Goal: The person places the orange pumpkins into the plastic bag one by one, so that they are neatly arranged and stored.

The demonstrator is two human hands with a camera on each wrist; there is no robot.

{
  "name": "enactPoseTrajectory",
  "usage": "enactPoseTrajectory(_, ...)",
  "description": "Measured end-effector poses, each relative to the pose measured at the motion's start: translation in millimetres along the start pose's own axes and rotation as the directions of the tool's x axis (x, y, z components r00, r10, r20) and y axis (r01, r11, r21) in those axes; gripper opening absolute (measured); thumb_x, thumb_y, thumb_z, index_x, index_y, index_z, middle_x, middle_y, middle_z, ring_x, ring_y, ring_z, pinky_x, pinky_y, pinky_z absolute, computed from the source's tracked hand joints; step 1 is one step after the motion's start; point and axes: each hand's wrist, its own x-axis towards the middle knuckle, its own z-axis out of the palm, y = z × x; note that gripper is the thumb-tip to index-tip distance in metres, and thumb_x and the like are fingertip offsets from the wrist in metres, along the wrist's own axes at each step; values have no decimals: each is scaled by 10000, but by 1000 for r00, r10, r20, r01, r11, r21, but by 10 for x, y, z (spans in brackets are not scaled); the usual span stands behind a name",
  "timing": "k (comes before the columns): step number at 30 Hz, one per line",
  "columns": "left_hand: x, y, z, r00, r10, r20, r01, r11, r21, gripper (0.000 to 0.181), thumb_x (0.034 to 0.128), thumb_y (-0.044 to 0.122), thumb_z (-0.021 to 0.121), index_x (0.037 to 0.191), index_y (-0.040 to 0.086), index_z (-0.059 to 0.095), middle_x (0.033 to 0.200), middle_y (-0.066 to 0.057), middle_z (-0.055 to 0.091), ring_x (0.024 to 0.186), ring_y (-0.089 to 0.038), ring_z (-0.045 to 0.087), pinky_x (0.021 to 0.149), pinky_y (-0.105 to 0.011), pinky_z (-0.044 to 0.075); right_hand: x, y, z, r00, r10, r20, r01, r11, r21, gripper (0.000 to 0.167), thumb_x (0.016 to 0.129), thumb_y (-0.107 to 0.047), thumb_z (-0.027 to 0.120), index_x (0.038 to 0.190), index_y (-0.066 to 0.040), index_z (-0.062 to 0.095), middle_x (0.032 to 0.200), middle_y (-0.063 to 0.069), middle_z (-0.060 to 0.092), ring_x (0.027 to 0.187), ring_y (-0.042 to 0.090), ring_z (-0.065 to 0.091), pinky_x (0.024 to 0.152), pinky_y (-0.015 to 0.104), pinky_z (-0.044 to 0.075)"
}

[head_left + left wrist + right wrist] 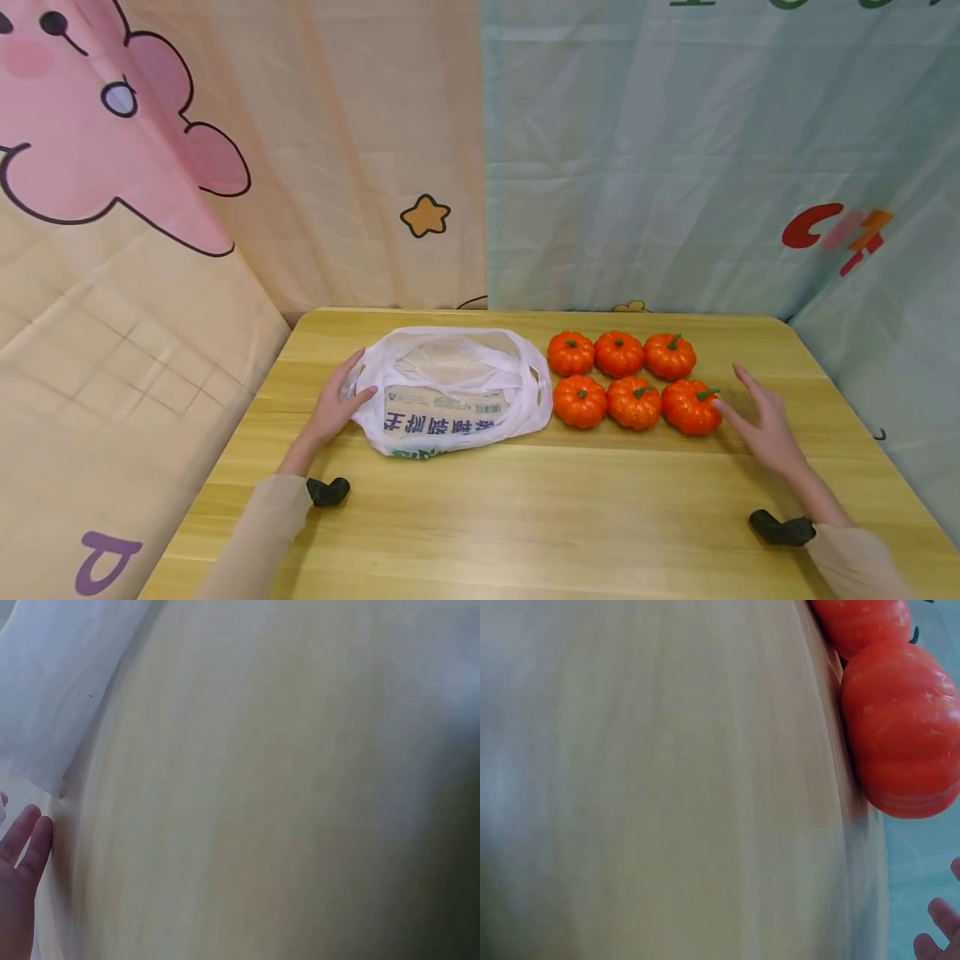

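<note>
A white plastic bag lies on the wooden table, its mouth spread; printed dark characters show inside it. My left hand is at the bag's left edge, fingers extended and thumb over the rim; contact is hard to tell. In the left wrist view, the fingers of the left hand look straight beside the bag. To the right of the bag, small orange pumpkins with green stems stand in two rows of three. My right hand, fingers spread, has its thumb close to the front-right pumpkin, also seen in the right wrist view as a large pumpkin.
The light wooden table extends in front of the bag and pumpkins. Printed fabric curtains hang behind the table and along both sides. A black wrist device sits on the left wrist, another black device on the right.
</note>
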Motion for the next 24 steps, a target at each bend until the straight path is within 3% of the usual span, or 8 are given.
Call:
enactPoseTrajectory(3, 10, 15, 6, 1000, -24, 1, 24, 999, -39, 691, 906, 185, 650, 1508, 144, 314, 1574, -168, 257, 1457, -404, 172, 1159, -627, 101, -6, -31, 20, 998, 47, 33, -48, 999, 10, 710, 917, -119, 601, 1505, 14, 226, 1500, 358, 245, 1390, 538, 125, 1090, 718, 23)
enactPoseTrajectory(4, 15, 12, 7, 1000, -26, 1, 26, 998, -49, 678, 907, 175, 648, 1503, 135, 325, 1571, -168, 265, 1456, -405, 176, 1159, -627, 104, -9, -38, 26, 997, 59, 40, -59, 998, 10, 716, 914, -123, 607, 1504, 14, 226, 1503, 353, 243, 1372, 567, 127, 1077, 731, 36)
enactPoseTrajectory(12, 53, -11, -8, 999, -36, -12, 35, 997, -75, 617, 907, 164, 647, 1469, 141, 394, 1548, -137, 331, 1450, -362, 227, 1174, -575, 161, -40, -67, 77, 988, 127, 88, -130, 991, 28, 736, 912, -163, 627, 1518, -44, 227, 1553, 287, 191, 1367, 574, 127, 1067, 741, 95)
enactPoseTrajectory(15, 53, -18, -11, 999, -43, -10, 42, 997, -71, 617, 904, 161, 648, 1468, 147, 397, 1547, -139, 329, 1446, -365, 235, 1170, -580, 170, -63, -67, 99, 989, 119, 89, -120, 993, 5, 695, 913, -167, 629, 1506, -64, 281, 1572, 101, 253, 1434, 348, 191, 1196, 373, 164)
enactPoseTrajectory(18, 57, -15, -15, 999, -43, -16, 42, 997, -69, 615, 904, 154, 647, 1466, 151, 399, 1547, -140, 327, 1445, -366, 237, 1169, -582, 170, -57, -85, 115, 990, 98, 99, -97, 995, -14, 663, 910, -167, 637, 1485, -58, 326, 1534, 41, 321, 1378, 5, 237, 1003, 24, 177)
enactPoseTrajectory(20, 63, -10, -17, 999, -34, -20, 33, 997, -69, 614, 903, 145, 647, 1465, 145, 401, 1544, -148, 331, 1443, -371, 240, 1168, -583, 171, -42, -102, 121, 988, 97, 121, -96, 995, -14, 670, 902, -170, 649, 1480, -54, 330, 1522, 124, 338, 1286, -121, 243, 910, -47, 176)
enactPoseTrajectory(24, 76, -5, -22, 999, -19, -29, 17, 998, -66, 605, 900, 122, 644, 1457, 120, 409, 1535, -165, 342, 1437, -381, 247, 1167, -584, 173, -11, -137, 123, 973, 139, 186, -140, 990, -9, 736, 892, -192, 669, 1503, -70, 277, 1471, 302, 322, 1349, 154, 312, 871, -49, 205)
